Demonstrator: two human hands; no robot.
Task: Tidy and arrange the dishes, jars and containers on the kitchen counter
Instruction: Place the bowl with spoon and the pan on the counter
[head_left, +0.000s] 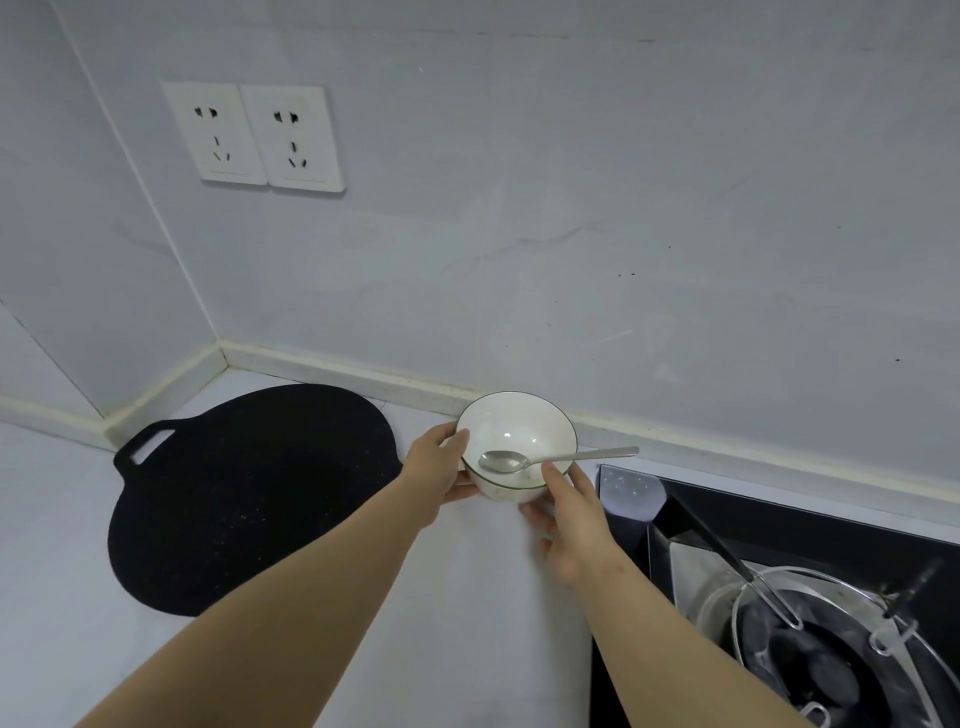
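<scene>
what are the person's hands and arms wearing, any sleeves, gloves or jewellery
Nothing shows on either. The left hand and right hand are bare, with no gloves, rings or watch in view. The left arm and right arm are bare too, with no sleeve or wristband up to the frame's edge.

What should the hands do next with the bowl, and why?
Probably hold the bowl level and ease it down onto the bare counter beside the black mat. The left hand and right hand both hold it, and the spoon lies loose inside, its handle poking over the rim toward the stove, so a tilt could spill it.
</scene>
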